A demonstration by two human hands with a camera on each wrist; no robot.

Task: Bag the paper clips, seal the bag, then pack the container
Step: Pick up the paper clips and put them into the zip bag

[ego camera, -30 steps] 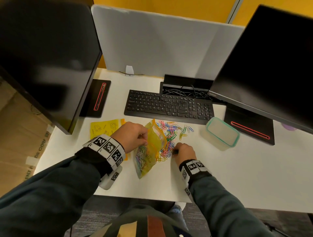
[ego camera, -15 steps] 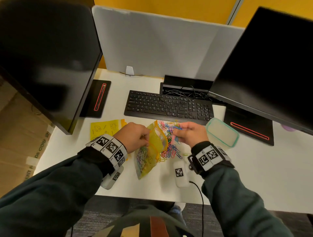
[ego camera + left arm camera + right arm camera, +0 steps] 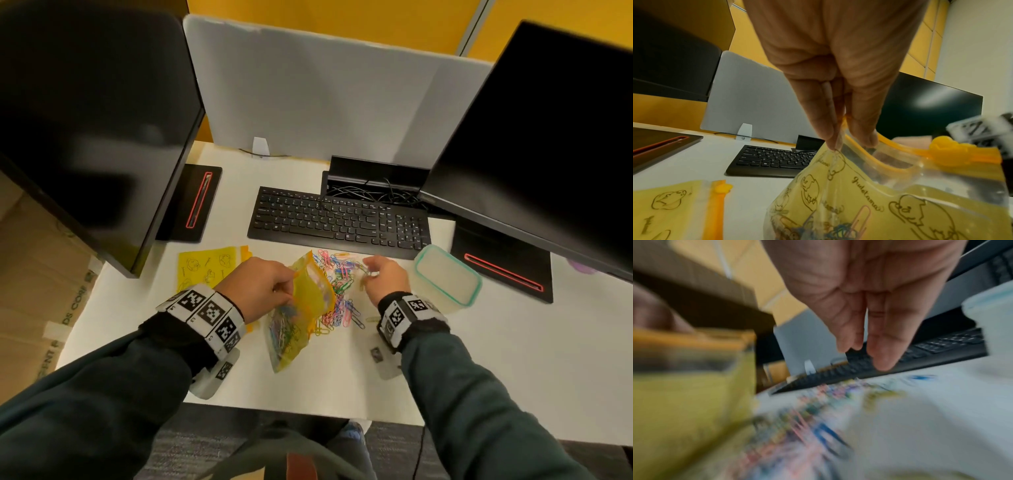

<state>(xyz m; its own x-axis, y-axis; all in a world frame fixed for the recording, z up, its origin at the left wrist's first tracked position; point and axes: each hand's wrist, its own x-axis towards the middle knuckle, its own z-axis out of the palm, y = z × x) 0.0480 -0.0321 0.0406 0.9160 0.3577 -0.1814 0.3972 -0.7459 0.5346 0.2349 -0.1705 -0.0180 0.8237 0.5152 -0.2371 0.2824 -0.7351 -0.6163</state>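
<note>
Currently: left hand (image 3: 263,291) pinches the rim of the yellow zip bag (image 3: 301,318), mouth held agape, part-filled. Right hand (image 3: 385,277), fingers loosely extended; whether it holds clips, cannot tell. Paper clips (image 3: 337,294) heaped on the desk between bag and container (image 3: 448,279). Advice: keep the mouth wide, feed small pinches.

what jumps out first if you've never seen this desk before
The bright heap of coloured paper clips on the white desk, in front of the black keyboard. Just left of it, the left hand pinches open a yellow printed zip bag already holding clips. Two big dark monitors flank the scene.
</note>
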